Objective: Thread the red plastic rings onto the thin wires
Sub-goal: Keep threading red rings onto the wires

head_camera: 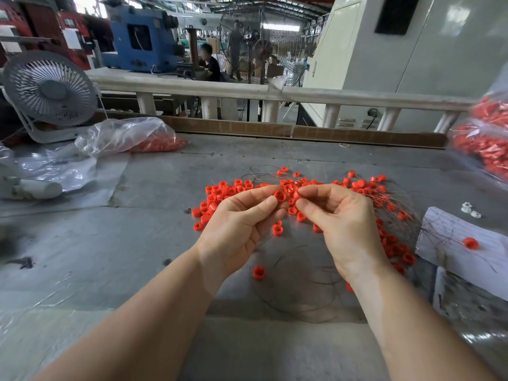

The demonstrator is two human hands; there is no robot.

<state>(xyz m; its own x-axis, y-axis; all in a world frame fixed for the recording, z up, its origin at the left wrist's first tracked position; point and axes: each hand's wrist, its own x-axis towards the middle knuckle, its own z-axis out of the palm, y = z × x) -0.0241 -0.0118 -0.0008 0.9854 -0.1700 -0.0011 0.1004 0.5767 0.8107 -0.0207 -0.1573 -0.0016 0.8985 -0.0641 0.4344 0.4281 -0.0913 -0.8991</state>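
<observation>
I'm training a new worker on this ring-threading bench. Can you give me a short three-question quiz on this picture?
1. True or false: the left hand pinches a red ring at its fingertips.
2. Where does the small white desk fan stand?
A. far left of the table
B. far right of the table
C. between the hands
3. Fill in: one ring lies alone on the white ____ at the right of the table.

Key:
1. True; the right hand meets it, fingertips close beside the ring.
2. A.
3. Paper; the lone ring sits there, apart from the loose pile.
</observation>
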